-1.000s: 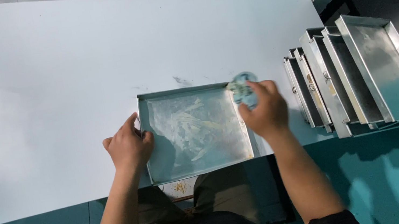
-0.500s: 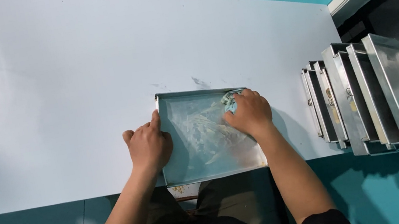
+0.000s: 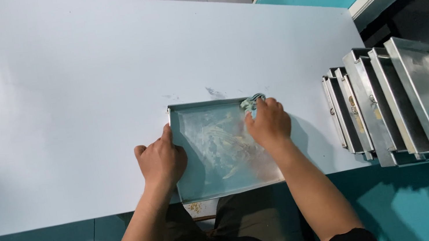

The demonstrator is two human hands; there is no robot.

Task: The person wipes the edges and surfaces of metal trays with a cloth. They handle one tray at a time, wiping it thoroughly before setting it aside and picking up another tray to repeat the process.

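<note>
Head | right hand (image 3: 268, 124) gripping cloth (image 3: 251, 101), shifted toward tray (image 3: 225, 180) corner | left hand (image 3: 161, 162) still clamps rim

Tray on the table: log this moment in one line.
left hand steadies tray rim | right hand presses cloth inside tray, far corner | tray stack right

A row of empty rectangular metal baking trays (image 3: 402, 102) leaned overlapping on the white worktop (image 3: 74, 92), well right of the right hand.
</note>
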